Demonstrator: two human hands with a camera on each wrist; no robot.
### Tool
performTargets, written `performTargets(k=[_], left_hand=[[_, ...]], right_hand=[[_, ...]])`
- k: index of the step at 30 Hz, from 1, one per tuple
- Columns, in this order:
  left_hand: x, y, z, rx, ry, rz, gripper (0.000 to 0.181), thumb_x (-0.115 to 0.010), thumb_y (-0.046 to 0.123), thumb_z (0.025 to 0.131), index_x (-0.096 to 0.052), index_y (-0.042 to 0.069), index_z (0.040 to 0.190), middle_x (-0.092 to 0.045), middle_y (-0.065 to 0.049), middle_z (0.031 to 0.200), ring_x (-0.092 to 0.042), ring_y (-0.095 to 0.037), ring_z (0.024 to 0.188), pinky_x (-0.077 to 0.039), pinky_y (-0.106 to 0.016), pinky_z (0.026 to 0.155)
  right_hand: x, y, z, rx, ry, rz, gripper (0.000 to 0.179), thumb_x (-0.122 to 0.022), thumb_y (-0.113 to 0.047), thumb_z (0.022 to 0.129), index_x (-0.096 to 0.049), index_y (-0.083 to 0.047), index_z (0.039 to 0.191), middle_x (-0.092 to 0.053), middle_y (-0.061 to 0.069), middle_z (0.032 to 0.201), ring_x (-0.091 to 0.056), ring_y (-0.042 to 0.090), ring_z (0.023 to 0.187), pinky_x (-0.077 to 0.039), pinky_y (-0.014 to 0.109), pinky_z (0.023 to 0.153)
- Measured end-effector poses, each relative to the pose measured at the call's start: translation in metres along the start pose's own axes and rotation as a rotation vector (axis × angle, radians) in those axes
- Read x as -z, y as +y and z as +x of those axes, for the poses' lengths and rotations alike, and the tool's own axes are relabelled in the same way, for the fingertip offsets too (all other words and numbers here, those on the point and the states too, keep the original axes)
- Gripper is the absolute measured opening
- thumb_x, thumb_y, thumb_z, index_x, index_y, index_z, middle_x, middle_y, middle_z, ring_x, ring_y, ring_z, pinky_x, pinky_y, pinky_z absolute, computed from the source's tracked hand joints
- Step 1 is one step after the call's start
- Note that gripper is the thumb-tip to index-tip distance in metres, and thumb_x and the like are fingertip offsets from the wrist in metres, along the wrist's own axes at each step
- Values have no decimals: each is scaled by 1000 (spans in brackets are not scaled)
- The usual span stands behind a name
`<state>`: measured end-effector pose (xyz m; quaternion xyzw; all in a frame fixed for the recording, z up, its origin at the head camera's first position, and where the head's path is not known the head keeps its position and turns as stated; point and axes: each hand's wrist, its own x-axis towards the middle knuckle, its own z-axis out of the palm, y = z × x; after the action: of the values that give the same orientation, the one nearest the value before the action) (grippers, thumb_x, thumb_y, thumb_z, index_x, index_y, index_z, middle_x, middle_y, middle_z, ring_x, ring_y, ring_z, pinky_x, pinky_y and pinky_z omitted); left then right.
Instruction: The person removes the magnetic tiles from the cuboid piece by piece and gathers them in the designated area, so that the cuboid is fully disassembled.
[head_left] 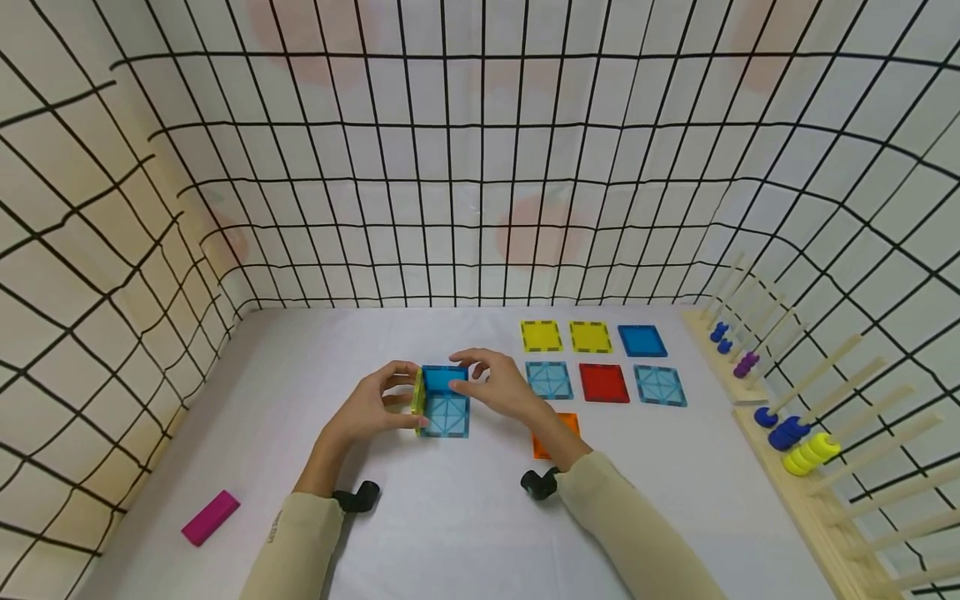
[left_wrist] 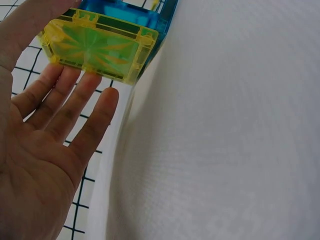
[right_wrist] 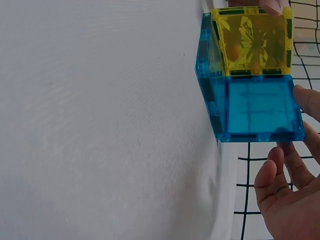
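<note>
My left hand (head_left: 367, 407) grips a yellow magnetic tile (left_wrist: 95, 47), which stands on edge, with the thumb at its near side and fingertips at its far side. Joined to it at a corner is an upright blue magnetic tile (right_wrist: 262, 109). Thumb and fingers of my right hand (head_left: 491, 385) pinch that blue tile near its upper right corner. A light blue tile with a star pattern (head_left: 447, 417) lies flat under the two, forming the base. Front and right sides of this shape have no wall.
Right of the hands lie yellow tiles (head_left: 542, 336), a dark blue tile (head_left: 642, 341), light blue tiles (head_left: 660, 385) and a red tile (head_left: 603, 383). An orange tile (head_left: 570, 423) is partly under my right forearm. A magenta block (head_left: 210, 517) lies left; wooden peg racks (head_left: 780, 475) line the right edge.
</note>
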<state>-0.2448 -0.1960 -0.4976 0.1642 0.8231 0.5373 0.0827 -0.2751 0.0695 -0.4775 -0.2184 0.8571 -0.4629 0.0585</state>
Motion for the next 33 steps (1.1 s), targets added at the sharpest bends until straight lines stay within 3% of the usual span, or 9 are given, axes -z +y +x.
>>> performTargets(k=[14,27,33], left_hand=[[0,0,1,-20,-17,-12,77,-95,24,74,-52,20,139,-52,-5,142,-54,-37,136,-52,-49,107],[-2,6,1,-46,-16,-10,76,-94,21,75,-54,18,139,-54,-4,141,-54,-35,136,-54,-47,105],[-3,7,0,-42,-17,-4,80,-94,21,75,-52,14,142,-54,-7,143,-53,-37,137,-55,-47,103]], right_hand=[[-9,-9,14,13,-22,-37,29,-71,-28,99,-74,-19,126,-72,-3,122,-57,19,105,-52,38,92],[-6,-7,11,44,17,-42,21,-68,-25,101,-76,-19,119,-74,-3,119,-61,18,100,-53,33,89],[-4,-6,8,23,52,-68,20,-66,-25,102,-75,-20,119,-74,-4,119,-62,17,100,-54,34,87]])
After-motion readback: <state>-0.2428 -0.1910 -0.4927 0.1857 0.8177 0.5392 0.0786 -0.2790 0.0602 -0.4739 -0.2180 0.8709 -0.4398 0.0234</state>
